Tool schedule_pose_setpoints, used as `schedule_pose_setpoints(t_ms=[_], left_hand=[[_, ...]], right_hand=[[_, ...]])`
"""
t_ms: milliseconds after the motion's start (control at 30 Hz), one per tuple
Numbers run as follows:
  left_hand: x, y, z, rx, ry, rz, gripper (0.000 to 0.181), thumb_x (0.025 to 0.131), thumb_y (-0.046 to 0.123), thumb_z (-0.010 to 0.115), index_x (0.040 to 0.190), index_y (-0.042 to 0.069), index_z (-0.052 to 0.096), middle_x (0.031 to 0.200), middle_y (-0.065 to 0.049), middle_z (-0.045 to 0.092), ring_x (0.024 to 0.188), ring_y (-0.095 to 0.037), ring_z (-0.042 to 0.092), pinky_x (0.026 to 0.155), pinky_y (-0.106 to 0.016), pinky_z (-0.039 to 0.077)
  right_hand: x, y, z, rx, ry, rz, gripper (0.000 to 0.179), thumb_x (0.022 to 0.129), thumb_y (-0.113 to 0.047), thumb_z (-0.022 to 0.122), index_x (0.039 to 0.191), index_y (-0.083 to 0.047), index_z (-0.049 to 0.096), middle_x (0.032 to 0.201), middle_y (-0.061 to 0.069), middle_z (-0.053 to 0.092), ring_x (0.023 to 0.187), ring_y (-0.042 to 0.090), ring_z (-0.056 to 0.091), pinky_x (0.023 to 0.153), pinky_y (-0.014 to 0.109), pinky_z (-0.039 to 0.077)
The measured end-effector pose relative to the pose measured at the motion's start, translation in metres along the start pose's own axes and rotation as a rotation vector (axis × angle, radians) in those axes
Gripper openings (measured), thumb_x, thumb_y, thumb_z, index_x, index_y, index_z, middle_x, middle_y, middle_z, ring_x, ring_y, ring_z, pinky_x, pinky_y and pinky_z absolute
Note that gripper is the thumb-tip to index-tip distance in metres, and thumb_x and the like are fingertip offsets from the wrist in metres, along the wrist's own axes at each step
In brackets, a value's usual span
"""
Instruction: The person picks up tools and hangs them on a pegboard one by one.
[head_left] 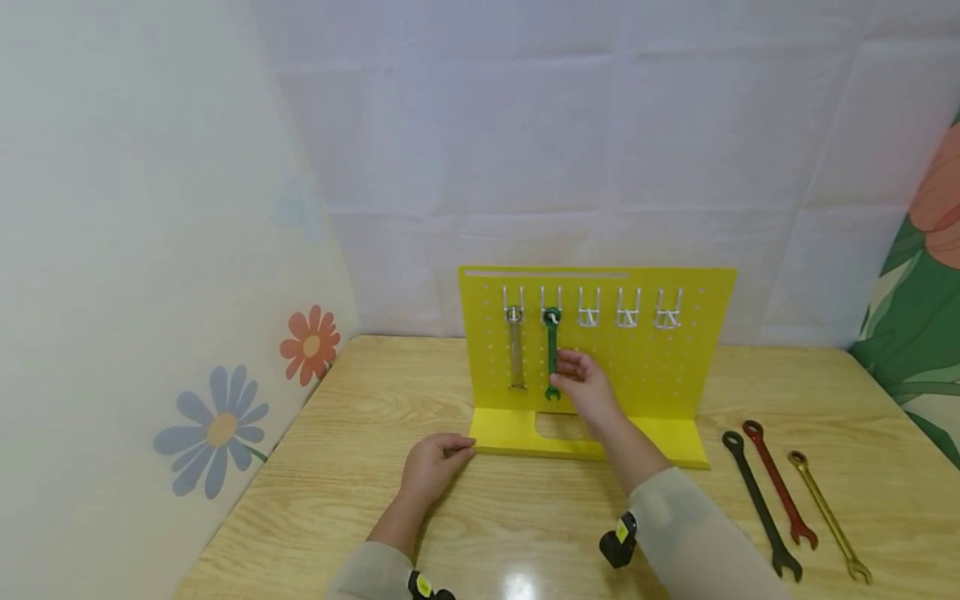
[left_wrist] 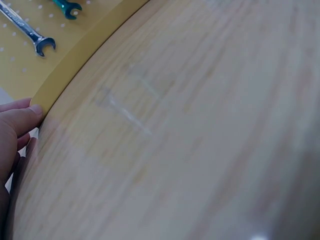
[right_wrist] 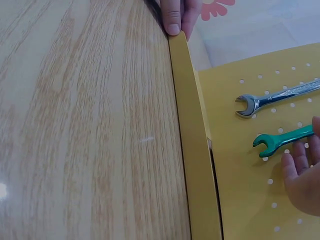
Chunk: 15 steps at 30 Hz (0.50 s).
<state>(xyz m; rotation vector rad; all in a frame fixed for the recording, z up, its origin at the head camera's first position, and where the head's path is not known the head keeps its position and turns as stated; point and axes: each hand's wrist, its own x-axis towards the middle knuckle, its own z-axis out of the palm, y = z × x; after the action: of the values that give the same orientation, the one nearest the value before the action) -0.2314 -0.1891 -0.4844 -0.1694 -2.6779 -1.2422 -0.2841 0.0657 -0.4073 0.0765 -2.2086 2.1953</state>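
Observation:
A green combination wrench (head_left: pixel 552 342) hangs by its ring end on the second hook of a yellow pegboard (head_left: pixel 645 375). My right hand (head_left: pixel 588 392) pinches its shaft just above the open end, which points down. The other fingers are loosely spread beside the shaft in the right wrist view. To its left, a silver combination wrench (right_wrist: pixel 280 95) hangs on the first hook. My left hand (head_left: pixel 435 467) grips the front left corner of the pegboard's base (left_wrist: pixel 65 75), the thumb (left_wrist: pixel 35 109) pressed against its edge.
Several wire hooks (head_left: pixel 627 312) line the board's upper part. On the wooden table (head_left: pixel 517 517), right of the stand, lie a black wrench (head_left: pixel 761 500), a red wrench (head_left: pixel 780 483) and a gold wrench (head_left: pixel 828 512). A white backdrop (head_left: pixel 480 150) hangs behind the table.

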Motion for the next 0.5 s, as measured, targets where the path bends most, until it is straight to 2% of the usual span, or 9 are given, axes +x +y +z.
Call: schedule_pose_setpoints(t_ms=[133,233,367,433,500], left_hand=[[0.0,0.001,0.001,-0.003,-0.005,-0.005,0.009,0.087,0.013,0.074,0.093,0.011,0.079,0.107,-0.01,0.074,0.104,-0.03,0.069,0.091,-0.045,0.056],[0.0,0.0,0.001,0.012,-0.002,0.016,0.009,0.086,0.013,0.074,0.093,0.011,0.079,0.106,-0.011,0.075,0.103,-0.03,0.069,0.09,-0.045,0.057],[0.0,-0.001,0.002,0.024,0.005,0.02,0.008,0.086,0.013,0.075,0.093,0.011,0.079,0.105,-0.01,0.075,0.103,-0.03,0.069,0.09,-0.045,0.057],[0.0,-0.002,0.002,0.027,0.007,0.019,0.008,0.086,0.013,0.075,0.092,0.012,0.079,0.106,-0.01,0.075,0.103,-0.03,0.069,0.09,-0.045,0.057],[0.001,-0.002,0.002,0.027,0.006,0.01,0.008,0.086,0.014,0.074,0.093,0.012,0.079,0.106,-0.01,0.075,0.103,-0.03,0.069,0.092,-0.046,0.056]], right_hand=[[0.001,0.003,-0.002,0.023,0.006,-0.008,0.045,0.092,0.005,0.058,0.136,0.007,0.048,0.133,0.029,0.055,0.116,0.032,0.056,0.089,0.019,0.048],[0.0,0.003,-0.003,0.024,0.005,0.004,0.045,0.093,0.005,0.058,0.136,0.006,0.048,0.135,0.028,0.053,0.12,0.034,0.054,0.095,0.024,0.049],[-0.003,0.003,-0.008,0.024,-0.006,0.021,0.046,0.094,0.002,0.058,0.138,0.004,0.047,0.138,0.026,0.052,0.125,0.035,0.052,0.107,0.036,0.047],[-0.004,0.004,-0.011,0.026,-0.007,0.027,0.047,0.094,0.002,0.058,0.139,0.003,0.046,0.139,0.026,0.052,0.127,0.036,0.051,0.108,0.038,0.046],[-0.007,0.004,-0.016,0.017,-0.005,0.022,0.047,0.094,0.002,0.058,0.14,0.003,0.046,0.139,0.026,0.051,0.127,0.037,0.051,0.106,0.033,0.047]])
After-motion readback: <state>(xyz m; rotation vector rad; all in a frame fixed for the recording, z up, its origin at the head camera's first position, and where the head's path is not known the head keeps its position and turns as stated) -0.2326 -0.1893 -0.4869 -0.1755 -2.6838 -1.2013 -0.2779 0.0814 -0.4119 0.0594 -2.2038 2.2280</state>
